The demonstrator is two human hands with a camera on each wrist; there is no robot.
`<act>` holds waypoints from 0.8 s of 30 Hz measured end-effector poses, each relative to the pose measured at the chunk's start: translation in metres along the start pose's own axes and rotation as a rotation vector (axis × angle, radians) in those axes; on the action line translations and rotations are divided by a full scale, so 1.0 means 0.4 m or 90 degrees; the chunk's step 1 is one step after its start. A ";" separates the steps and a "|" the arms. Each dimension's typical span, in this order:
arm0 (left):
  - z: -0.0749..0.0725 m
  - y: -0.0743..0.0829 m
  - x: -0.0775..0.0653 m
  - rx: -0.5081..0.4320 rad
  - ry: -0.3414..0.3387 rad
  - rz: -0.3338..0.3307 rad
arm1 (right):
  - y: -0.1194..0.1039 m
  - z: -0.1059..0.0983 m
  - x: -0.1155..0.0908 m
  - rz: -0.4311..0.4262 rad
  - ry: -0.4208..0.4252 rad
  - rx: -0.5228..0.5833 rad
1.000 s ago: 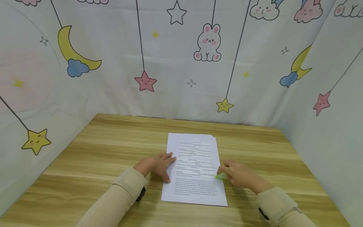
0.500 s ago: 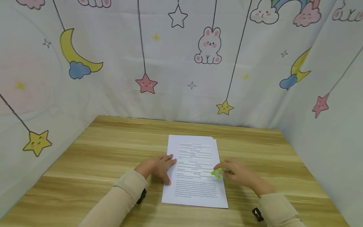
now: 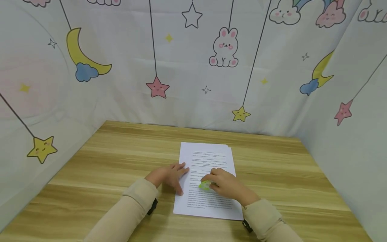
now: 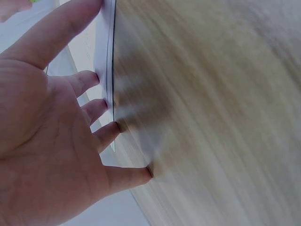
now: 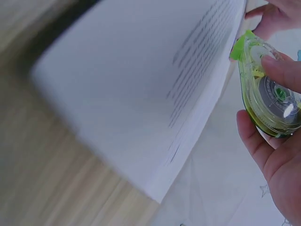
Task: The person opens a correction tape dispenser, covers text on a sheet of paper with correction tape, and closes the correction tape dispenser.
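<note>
A stack of printed paper (image 3: 208, 201) lies on the wooden table, its lines of text broken by blank gaps. My left hand (image 3: 170, 176) spreads its fingers over the stack's left edge; in the left wrist view the thumb and some fingertips (image 4: 96, 109) touch the paper, while the little finger reaches the wood. My right hand (image 3: 226, 185) is over the middle of the page and grips a correction tape (image 3: 205, 185). In the right wrist view the correction tape (image 5: 273, 96) has a clear case, a green tip and a dark reel inside, held between thumb and fingers.
The wooden table (image 3: 121, 154) extends on both sides of the paper. Behind and beside it hangs a white curtain (image 3: 187, 60) printed with stars, moons and a rabbit. A dark strap (image 3: 247, 226) shows under the right sleeve.
My right hand has carried the correction tape from the paper's right edge leftward across the page. The left hand has stayed on the left edge.
</note>
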State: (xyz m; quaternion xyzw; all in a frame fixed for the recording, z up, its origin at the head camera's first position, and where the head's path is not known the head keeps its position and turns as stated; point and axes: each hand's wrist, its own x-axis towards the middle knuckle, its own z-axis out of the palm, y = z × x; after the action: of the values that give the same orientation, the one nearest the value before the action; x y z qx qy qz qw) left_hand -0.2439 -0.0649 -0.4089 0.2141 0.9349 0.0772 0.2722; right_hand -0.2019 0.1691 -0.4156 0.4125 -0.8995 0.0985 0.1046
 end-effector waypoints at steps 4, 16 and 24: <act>-0.001 -0.001 0.001 -0.001 0.001 0.003 | -0.019 0.010 0.026 -0.011 0.012 -0.013; -0.004 -0.001 -0.007 -0.001 -0.003 0.008 | -0.045 0.034 0.074 -0.021 -0.022 -0.037; -0.003 -0.003 -0.008 -0.008 -0.005 0.001 | -0.053 0.039 0.079 -0.029 -0.043 -0.065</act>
State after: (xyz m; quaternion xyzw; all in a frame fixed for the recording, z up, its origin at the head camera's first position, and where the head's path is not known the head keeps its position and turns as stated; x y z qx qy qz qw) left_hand -0.2425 -0.0674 -0.4067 0.2135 0.9331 0.0822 0.2774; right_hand -0.2075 0.1287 -0.4202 0.4301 -0.8968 0.0364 0.0975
